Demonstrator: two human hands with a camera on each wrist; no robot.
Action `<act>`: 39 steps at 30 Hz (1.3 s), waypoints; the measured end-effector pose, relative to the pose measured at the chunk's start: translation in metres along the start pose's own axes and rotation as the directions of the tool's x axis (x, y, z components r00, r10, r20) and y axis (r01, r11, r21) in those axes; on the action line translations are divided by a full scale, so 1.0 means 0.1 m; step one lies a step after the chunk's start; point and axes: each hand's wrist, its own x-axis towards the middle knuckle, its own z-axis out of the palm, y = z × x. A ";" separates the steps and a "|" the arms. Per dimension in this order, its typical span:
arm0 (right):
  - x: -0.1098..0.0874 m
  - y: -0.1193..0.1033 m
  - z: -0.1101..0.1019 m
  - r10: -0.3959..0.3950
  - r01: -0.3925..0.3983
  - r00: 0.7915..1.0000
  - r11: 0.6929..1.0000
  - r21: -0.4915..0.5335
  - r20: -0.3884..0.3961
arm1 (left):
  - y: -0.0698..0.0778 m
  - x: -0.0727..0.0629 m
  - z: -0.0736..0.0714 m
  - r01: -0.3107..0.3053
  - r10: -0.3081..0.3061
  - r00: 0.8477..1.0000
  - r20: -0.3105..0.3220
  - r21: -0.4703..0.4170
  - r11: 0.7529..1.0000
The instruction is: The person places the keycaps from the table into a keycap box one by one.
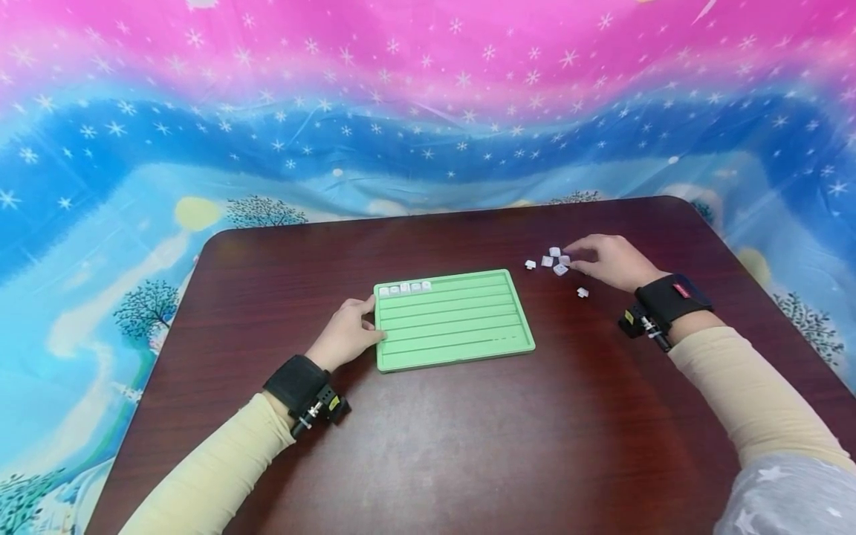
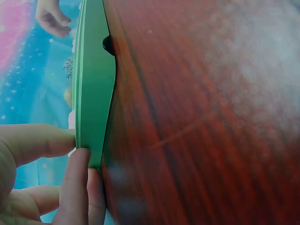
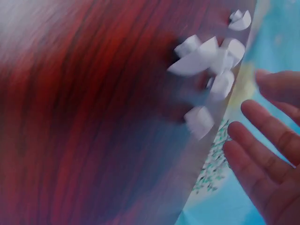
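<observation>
A pale green grooved board (image 1: 455, 316) lies on the table, with several small white tiles (image 1: 404, 287) in a row along its top left. My left hand (image 1: 344, 333) grips the board's left edge between thumb and fingers; the left wrist view shows fingertips (image 2: 83, 164) against its rim and end. My right hand (image 1: 611, 261) is beside a loose cluster of white tiles (image 1: 560, 269), thumb and forefinger apart and nearest the right-hand ones. In the right wrist view, its fingers (image 3: 262, 154) are loosely spread and no held tile shows. Some tiles have a stub on one side.
Two stray white tiles lie apart from the cluster, one to its left (image 1: 530, 264) and another nearer me (image 1: 583, 293). Everything rests on a dark reddish-brown table (image 1: 455, 446). Behind its far edge hangs a pink and blue snowflake-patterned cloth (image 1: 428, 134).
</observation>
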 end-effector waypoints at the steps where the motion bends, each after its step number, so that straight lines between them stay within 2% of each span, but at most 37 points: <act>1: -0.01 0.03 0.00 0.009 -0.009 1.000 1.000 -0.005 0.007 | 0.00 0.00 0.00 -0.001 0.001 1.000 -0.002 0.001 1.000; 11: 0.01 0.13 0.00 0.072 -0.071 0.996 0.997 -0.023 0.049 | 0.02 0.00 0.00 0.006 -0.006 1.000 0.001 0.005 1.000; 19: 0.06 0.19 0.02 0.074 -0.071 0.996 0.996 -0.052 0.056 | 0.03 0.01 0.01 0.007 -0.007 1.000 -0.002 0.007 1.000; 31: 0.03 0.22 0.04 0.104 -0.101 0.992 0.994 -0.045 0.066 | 0.05 -0.01 0.00 0.019 -0.019 1.000 -0.004 0.008 1.000; 39: 0.01 0.24 0.04 0.086 -0.083 0.994 0.996 -0.041 0.070 | 0.05 -0.02 0.01 0.023 -0.023 1.000 -0.006 0.010 1.000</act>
